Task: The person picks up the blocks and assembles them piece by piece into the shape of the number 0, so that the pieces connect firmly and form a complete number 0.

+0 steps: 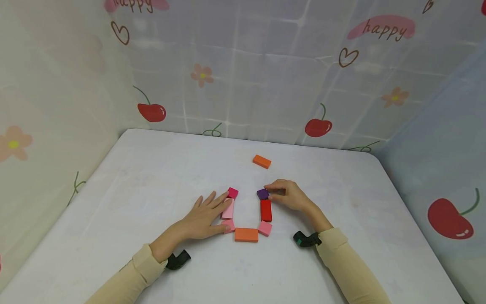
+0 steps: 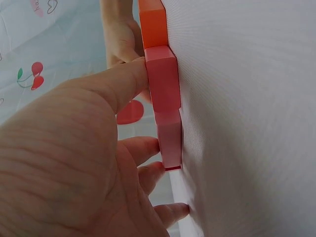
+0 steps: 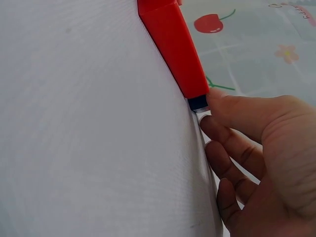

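My right hand (image 1: 290,194) pinches a small purple block (image 1: 262,194) between thumb and fingers, at the far end of a red block (image 1: 266,210). My left hand (image 1: 203,217) lies with spread fingers along the left row. Its thumb touches a small pink block (image 1: 229,226), while fingertips rest on the longer light pink block (image 1: 228,210) and by the magenta block (image 1: 233,193). An orange block (image 1: 246,235) joins the near ends of both rows, with another small pink block (image 1: 265,228) at its right. In the right wrist view, the purple block (image 3: 198,102) is mostly hidden.
A second orange block (image 1: 262,161) lies alone farther back on the white table (image 1: 171,164). Each wrist wears a black camera mount, one by the left cuff (image 1: 178,260) and one by the right (image 1: 306,239). A patterned curtain (image 1: 258,84) hangs behind the table.
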Available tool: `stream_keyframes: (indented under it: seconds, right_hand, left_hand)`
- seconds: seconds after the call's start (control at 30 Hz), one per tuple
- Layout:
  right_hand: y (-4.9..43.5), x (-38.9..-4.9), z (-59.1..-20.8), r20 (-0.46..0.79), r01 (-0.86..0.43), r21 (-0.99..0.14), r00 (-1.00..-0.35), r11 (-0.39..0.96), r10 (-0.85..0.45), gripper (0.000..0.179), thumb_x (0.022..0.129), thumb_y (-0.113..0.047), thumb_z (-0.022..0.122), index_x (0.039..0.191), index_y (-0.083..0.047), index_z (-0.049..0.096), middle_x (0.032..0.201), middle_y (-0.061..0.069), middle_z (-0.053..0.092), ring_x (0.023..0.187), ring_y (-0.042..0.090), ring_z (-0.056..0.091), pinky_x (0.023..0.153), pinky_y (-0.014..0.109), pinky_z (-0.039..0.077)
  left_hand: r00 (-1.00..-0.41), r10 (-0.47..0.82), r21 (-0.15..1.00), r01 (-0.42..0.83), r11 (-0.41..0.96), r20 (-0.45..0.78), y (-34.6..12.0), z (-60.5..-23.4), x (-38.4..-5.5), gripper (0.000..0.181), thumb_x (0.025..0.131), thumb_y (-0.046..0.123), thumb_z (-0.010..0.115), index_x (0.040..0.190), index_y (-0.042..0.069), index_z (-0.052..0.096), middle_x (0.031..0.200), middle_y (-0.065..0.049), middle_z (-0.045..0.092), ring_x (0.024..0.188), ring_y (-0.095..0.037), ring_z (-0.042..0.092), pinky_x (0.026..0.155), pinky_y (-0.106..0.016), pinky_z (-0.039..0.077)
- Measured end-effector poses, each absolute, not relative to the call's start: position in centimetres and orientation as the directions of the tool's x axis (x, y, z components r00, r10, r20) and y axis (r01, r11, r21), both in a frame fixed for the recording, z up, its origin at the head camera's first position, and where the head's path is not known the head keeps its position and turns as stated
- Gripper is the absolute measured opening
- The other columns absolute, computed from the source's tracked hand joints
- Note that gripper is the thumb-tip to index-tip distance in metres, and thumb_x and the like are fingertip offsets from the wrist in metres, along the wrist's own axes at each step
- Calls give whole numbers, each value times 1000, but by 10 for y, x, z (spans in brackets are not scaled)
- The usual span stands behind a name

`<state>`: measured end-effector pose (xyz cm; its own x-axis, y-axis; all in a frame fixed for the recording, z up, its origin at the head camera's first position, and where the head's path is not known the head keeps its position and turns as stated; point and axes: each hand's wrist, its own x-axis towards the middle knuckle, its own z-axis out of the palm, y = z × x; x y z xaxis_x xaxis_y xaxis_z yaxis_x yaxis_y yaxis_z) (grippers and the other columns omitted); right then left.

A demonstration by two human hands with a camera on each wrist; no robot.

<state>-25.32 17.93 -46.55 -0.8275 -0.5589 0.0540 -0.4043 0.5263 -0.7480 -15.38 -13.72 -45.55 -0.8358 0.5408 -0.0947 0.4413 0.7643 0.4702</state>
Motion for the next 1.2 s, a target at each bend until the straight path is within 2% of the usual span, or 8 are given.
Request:
stream_keyframes:
  seconds: [0.2, 0.57, 0.83, 1.03, 1.2]
  right_hand:
    - [179, -254, -465, 58, -405, -758, -823, 511, -565, 34, 90, -13, 71, 122, -5, 68, 110, 9, 69, 99, 22, 58, 85, 24, 49]
    - [177, -255, -466, 68, -406, -759, -827, 509, -558, 32, 89, -12, 71, 120, -5, 69, 108, 9, 68, 98, 22, 58, 82, 20, 48]
    - [180, -258, -463, 44, -377, -781, -828, 498, -559, 40, 89, -15, 72, 127, -4, 65, 114, 13, 68, 103, 27, 60, 85, 23, 49]
    - [184, -269, -457, 39, -317, -784, -884, 535, -467, 40, 90, -18, 71, 128, -7, 65, 115, 12, 68, 101, 24, 59, 86, 27, 49]
    - [186, -291, -457, 98, -278, -773, -940, 570, -326, 44, 91, -20, 71, 132, -8, 62, 119, 15, 67, 109, 30, 56, 92, 42, 47]
  left_hand:
    - [-837, 538, 473, 438, 765, -95, -138, -455, -154, 78, 92, 50, 59, 155, 17, 27, 165, -3, 14, 151, -41, 7, 115, -69, 3]
    - [-838, 538, 463, 442, 768, -92, -139, -457, -156, 79, 92, 52, 58, 155, 17, 27, 165, -3, 14, 151, -41, 8, 115, -69, 4]
    - [-838, 538, 467, 439, 767, -94, -139, -456, -156, 79, 92, 53, 58, 156, 18, 27, 165, -2, 14, 151, -40, 7, 115, -68, 3]
    - [-838, 537, 471, 438, 766, -94, -139, -456, -156, 79, 92, 52, 59, 155, 18, 27, 165, -2, 14, 151, -40, 8, 115, -68, 3]
    - [-837, 538, 469, 438, 767, -99, -138, -457, -155, 79, 92, 52, 59, 155, 18, 27, 165, -2, 14, 151, -40, 7, 115, -68, 3]
